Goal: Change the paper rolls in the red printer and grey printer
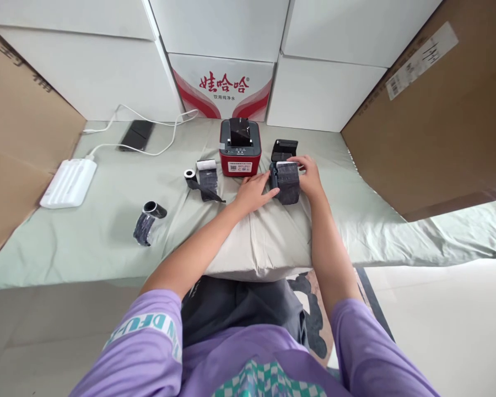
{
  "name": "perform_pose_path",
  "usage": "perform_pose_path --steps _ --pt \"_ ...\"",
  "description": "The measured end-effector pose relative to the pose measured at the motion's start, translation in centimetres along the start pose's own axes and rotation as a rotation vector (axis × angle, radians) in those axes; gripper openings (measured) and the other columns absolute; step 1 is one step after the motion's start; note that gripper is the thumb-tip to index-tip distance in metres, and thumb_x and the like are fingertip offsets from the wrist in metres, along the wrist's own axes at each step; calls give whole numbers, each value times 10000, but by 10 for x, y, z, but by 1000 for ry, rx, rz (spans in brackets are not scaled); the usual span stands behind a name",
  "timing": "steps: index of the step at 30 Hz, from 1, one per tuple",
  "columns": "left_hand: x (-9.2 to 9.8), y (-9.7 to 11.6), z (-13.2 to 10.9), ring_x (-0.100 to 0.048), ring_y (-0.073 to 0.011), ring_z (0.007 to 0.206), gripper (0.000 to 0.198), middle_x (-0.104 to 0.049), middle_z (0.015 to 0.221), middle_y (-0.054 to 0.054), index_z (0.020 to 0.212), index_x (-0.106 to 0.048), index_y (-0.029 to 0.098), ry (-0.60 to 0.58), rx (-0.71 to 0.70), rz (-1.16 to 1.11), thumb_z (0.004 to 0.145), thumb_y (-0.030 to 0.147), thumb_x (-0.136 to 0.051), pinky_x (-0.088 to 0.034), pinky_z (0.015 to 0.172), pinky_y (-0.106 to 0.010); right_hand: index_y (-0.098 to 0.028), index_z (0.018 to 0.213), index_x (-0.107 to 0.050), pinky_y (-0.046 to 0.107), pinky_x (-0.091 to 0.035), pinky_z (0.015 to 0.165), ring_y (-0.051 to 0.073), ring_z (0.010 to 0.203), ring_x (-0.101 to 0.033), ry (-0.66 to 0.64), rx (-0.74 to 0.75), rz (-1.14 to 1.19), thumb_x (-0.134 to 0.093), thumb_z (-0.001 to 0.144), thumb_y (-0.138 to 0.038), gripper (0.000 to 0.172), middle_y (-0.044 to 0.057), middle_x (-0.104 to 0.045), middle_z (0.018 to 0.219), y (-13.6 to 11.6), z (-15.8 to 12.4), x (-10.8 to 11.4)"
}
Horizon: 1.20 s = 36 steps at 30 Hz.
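Observation:
A small black portable printer (274, 175) lies on the cloth with its lid (284, 148) tipped back. In it sits a roll with a white core, and its dark, shiny strip (288, 184) hangs over the front. My left hand (254, 190) holds the printer's left side, fingers stretched and thumb near the front corner. My right hand (310, 175) curls round the right end of the dark roll, its fingertips at the white core; part of its grip is hidden. Just left stands a red and black desktop printer (240, 151) with a dark strip rising from its top.
Left of the desktop printer lie two loose rolls, one with a white core (206, 164). Another dark roll (150, 208) is nearer the front left. A white power bank (69, 184), cable and black phone (137, 135) lie farther left. Cardboard boxes (430, 121) flank the surface; white boxes (227, 30) back it.

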State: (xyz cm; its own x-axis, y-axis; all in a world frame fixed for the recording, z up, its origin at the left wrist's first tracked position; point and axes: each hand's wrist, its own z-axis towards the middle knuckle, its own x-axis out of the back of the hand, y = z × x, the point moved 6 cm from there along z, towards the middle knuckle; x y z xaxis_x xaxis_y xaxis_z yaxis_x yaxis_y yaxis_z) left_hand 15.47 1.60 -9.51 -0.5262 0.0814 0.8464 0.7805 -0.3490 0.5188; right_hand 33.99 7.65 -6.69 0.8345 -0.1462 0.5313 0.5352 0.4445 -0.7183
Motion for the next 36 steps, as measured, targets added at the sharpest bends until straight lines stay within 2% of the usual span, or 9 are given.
perform_pose_path --steps 4,9,14,20,23,27,31,33,36 --pt "0 0 0 -435 -287 1471 697 -489 1582 -136 1578 -363 181 12 -9 -3 999 567 -409 -313 1189 -463 -259 983 -744 371 -485 817 213 898 -570 -6 -12 68 -692 775 -362 238 48 -624 957 2 1 -1" --pt "-1 -1 0 -435 -293 1470 709 -490 1579 -144 1576 -367 171 16 -2 2 996 578 -406 -316 1188 -473 -270 1055 -741 371 -498 844 232 995 -589 -28 -25 65 -696 764 -374 312 67 -639 1065 5 1 -4" --pt "-1 -1 0 -445 -290 1463 715 -496 1575 -141 1575 -370 164 35 -7 4 992 576 -417 -322 1188 -465 -277 1053 -762 404 -514 868 259 1086 -563 -77 -33 84 -685 785 -410 309 78 -588 1097 16 3 -11" --pt "-1 -1 0 -447 -279 1463 699 -497 1577 -129 1574 -373 179 39 -6 5 995 568 -416 -324 1186 -453 -276 1022 -789 496 -423 1083 263 1118 -532 -79 -28 40 -679 822 -403 261 72 -596 1070 25 5 -15" --pt "0 0 -1 -447 -281 1463 698 -502 1573 -128 1573 -372 175 33 -9 0 995 564 -417 -323 1186 -451 -269 986 -803 516 -376 1133 264 1131 -543 -80 -38 40 -692 808 -376 235 71 -601 1066 26 6 -18" --pt "1 0 -1 -441 -290 1468 706 -493 1579 -134 1574 -371 167 17 3 0 994 565 -418 -325 1185 -454 -270 939 -810 481 -454 1052 264 1114 -577 -79 -63 115 -738 748 -364 225 77 -621 1066 19 4 -15" --pt "0 -1 0 -439 -283 1471 685 -493 1581 -122 1576 -373 188 11 8 8 991 539 -434 -321 1193 -447 -271 853 -796 423 -514 961 256 1124 -621 -149 -71 292 -701 732 -324 163 65 -690 1097 1 1 1" --pt "0 -1 0 -440 -277 1472 669 -490 1584 -122 1576 -374 188 15 10 10 988 499 -448 -320 1196 -444 -249 730 -763 431 -522 954 255 1054 -661 -188 -81 386 -646 755 -318 138 64 -726 987 -5 -1 9" --pt "-1 -1 0 -447 -275 1467 662 -493 1581 -126 1575 -373 179 21 7 8 983 462 -458 -318 1200 -449 -229 589 -670 442 -552 839 232 764 -676 -145 -123 497 -560 799 -358 270 65 -683 719 -3 -1 18"
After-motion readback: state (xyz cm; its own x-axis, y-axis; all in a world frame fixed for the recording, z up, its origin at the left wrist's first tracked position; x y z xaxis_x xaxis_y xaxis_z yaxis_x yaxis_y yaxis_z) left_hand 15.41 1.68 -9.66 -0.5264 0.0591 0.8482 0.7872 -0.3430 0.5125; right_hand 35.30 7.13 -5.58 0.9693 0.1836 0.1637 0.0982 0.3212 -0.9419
